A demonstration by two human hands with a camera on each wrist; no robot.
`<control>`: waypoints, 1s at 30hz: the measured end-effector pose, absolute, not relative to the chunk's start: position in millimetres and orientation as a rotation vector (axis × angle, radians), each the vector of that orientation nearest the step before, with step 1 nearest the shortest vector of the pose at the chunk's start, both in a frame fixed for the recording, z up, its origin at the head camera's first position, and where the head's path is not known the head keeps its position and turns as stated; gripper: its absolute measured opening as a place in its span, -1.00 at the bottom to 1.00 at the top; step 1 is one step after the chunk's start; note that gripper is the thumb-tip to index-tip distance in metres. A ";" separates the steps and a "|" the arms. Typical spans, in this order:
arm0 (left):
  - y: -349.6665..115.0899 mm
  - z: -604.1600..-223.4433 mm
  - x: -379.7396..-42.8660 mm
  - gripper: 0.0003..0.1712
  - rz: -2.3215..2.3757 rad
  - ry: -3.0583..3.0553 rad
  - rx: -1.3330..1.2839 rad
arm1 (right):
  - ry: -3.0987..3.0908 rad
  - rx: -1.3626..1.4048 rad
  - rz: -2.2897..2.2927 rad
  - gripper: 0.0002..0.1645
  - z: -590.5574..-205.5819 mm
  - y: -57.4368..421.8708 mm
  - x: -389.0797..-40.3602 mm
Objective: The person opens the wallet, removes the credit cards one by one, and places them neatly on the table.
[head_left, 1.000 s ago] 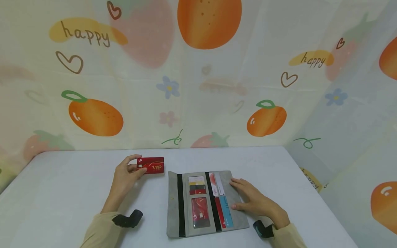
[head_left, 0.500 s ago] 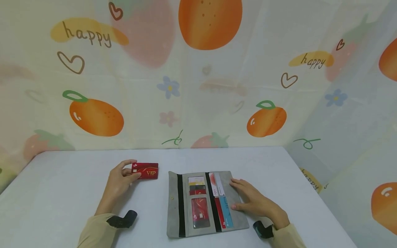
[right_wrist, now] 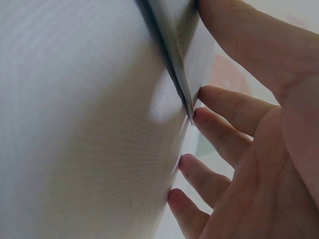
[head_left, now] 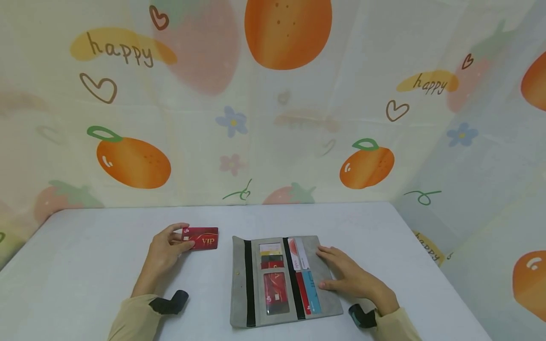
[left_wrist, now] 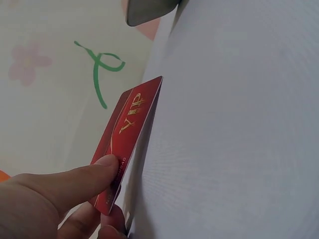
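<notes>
A red VIP card (head_left: 204, 238) is pinched at its left end between the thumb and fingers of my left hand (head_left: 164, 248), held close over the table to the left of the wallet. In the left wrist view the card (left_wrist: 130, 122) is tilted, its gold lettering turned to the camera. The grey wallet (head_left: 328, 298) lies unfolded, with red, blue and white cards in its slots and clear windows. My right hand (head_left: 356, 277) rests at its right edge, fingers spread and relaxed. In the right wrist view the wallet's edge (right_wrist: 177, 64) meets the fingertips.
A white table (head_left: 106, 246) carries everything. Behind it hangs a backdrop (head_left: 281, 156) printed with fruit, hearts and flowers, which continues along the right side. Black camera mounts (head_left: 170, 302) sit on both wrists.
My left hand has drawn the VIP card a little left and down toward the table, mostly in the first half second. The right hand and the wallet stay where they were.
</notes>
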State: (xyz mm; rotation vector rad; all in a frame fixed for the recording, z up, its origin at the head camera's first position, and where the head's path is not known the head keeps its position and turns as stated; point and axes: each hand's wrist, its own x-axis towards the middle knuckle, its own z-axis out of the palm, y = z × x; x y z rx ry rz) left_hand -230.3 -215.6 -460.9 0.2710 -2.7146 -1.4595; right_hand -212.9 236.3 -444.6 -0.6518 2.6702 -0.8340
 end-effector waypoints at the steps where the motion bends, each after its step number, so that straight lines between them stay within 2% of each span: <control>1: -215.4 -460.6 -230.2 -0.38 -1.456 -2.713 0.269 | 2.671 -0.652 -0.833 0.01 -444.4 236.4 -212.9; 19: -210.5 -458.7 -230.5 -0.32 -1.260 -2.802 0.264 | 2.667 -0.631 -0.824 0.01 -445.8 236.6 -213.3; 30: -205.8 -459.3 -230.4 -0.39 -1.291 -2.797 0.323 | 2.658 -0.605 -0.844 0.01 -443.9 236.1 -212.1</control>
